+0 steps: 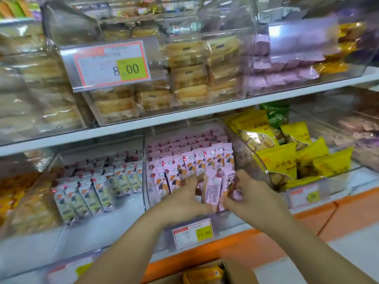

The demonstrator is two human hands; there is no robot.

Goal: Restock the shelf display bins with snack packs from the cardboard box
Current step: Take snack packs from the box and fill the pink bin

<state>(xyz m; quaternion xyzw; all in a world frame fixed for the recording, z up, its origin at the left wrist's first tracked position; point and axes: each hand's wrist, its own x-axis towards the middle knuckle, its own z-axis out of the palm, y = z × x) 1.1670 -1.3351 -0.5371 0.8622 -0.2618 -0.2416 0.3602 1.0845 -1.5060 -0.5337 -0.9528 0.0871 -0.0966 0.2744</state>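
Shop shelving fills the view, with white boards carrying clear plastic bins of wrapped snacks. On the lower board, the middle bin (145, 177) holds rows of pink packs (196, 158) standing upright, faces forward, so that shoppers can read them. Both hands are at the front of this bin. The left hand (185, 198) and the right hand (249, 193) each curl their fingers round one side of a small bundle of pink packs (213, 190), squeezing it between them, probably to keep the packs together and upright as they go in. The bundle sits at the front right of the bin, just ahead of the standing rows, where a gap appears to remain. Its packs look slightly tilted and not yet settled. Below, the cardboard box (235, 273) lies open under the arms, with orange packs (203, 273) showing inside.
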